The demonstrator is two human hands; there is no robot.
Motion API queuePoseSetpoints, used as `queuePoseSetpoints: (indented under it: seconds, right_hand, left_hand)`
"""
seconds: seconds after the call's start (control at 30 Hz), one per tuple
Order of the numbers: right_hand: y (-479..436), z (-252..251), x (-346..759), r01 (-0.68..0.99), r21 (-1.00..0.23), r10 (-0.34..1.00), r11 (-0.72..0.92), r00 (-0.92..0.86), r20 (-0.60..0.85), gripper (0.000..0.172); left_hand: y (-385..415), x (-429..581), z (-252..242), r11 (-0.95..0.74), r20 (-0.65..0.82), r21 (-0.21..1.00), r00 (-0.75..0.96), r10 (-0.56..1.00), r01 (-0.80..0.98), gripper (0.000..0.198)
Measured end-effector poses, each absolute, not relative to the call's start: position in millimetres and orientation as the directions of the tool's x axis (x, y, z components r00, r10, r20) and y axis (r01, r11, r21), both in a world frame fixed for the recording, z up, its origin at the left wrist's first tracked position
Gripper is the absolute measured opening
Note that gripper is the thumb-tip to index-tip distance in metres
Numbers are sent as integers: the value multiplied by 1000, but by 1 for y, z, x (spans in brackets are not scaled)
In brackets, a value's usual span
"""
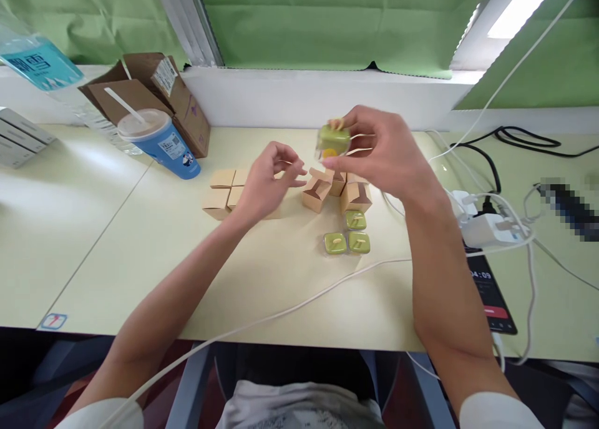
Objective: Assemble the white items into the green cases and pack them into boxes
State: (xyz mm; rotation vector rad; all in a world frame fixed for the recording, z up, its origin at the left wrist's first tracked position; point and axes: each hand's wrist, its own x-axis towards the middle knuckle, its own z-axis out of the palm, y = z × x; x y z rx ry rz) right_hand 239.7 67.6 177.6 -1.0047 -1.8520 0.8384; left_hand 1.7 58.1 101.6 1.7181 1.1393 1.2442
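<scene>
meanwhile right hand [384,151] raised, pinching a green packet [332,140]; left hand [266,182] loosely curled, empty.

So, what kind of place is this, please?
Probably an office desk used as a small packing station: a pale yellow tabletop under a window with green blinds, white charging cables, and many small brown cardboard boxes beside small green packaged items.

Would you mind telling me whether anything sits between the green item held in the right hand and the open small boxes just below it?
Nothing visible does: the right hand holds the green item in clear air directly above the open boxes.
</scene>
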Motion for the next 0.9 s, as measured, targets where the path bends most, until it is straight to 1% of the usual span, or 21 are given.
queuePoseSetpoints:
  seconds: [0.03, 0.07, 0.1, 0.13, 0.17, 0.2, 0.23, 0.3, 0.37, 0.47, 0.53, 0.67, 0.77, 0.9]
  right_hand:
    - [69, 179, 245, 305, -841, 886, 447, -281, 369, 40]
    - [69, 181, 249, 299, -851, 894, 432, -265, 361, 41]
    - [69, 182, 253, 289, -866, 902, 408, -275, 333, 41]
    - [69, 183, 255, 278, -884, 906, 375, -310, 287, 42]
    - [69, 183, 257, 267, -904, 905, 333, -359, 228, 44]
    - [69, 183, 257, 258, -922, 896, 290, -411, 167, 46]
    - [69, 183, 256, 258, -934, 880, 248, -463, 106, 48]
    - [70, 181, 253, 278, -942, 831, 190, -557, 3, 53]
    - [72, 177, 251, 312, -934, 777, 175, -626, -63, 53]
    - [77, 173, 252, 322, -928, 752, 188, -655, -75, 53]
    - [80, 170, 255, 313, -930, 763, 193, -644, -58, 55]
    - [84, 166, 256, 277, -938, 767, 210, -642, -18, 58]
    - [83, 164, 250, 250, -930, 779, 270, -624, 58, 60]
    - [80, 159, 237, 290, -888, 800, 357, -586, 130, 61]
  left_hand:
    - [60, 4, 95, -404, 354, 840, 199, 914, 363, 20]
    - [61, 5, 89, -460, 369, 750, 277, 887, 474, 12]
    - [61, 6, 84, -511, 362, 651, 363, 859, 561, 14]
    - [62, 8, 79, -550, 333, 563, 440, 834, 617, 23]
    - [62, 9, 76, -575, 297, 501, 496, 816, 646, 32]
    - [63, 9, 73, -585, 265, 470, 527, 808, 661, 38]
    - [63, 10, 71, -584, 247, 465, 536, 807, 665, 40]
    - [64, 11, 68, -566, 247, 503, 518, 819, 653, 37]
    - [66, 11, 68, -556, 269, 539, 496, 825, 633, 29]
    - [67, 10, 70, -563, 271, 543, 505, 820, 623, 17]
    - [67, 8, 73, -566, 266, 545, 513, 816, 619, 15]
    - [66, 4, 80, -566, 326, 581, 469, 821, 585, 22]
    - [65, 2, 88, -540, 363, 666, 410, 837, 514, 37]
    - [64, 0, 101, -480, 347, 776, 359, 867, 409, 45]
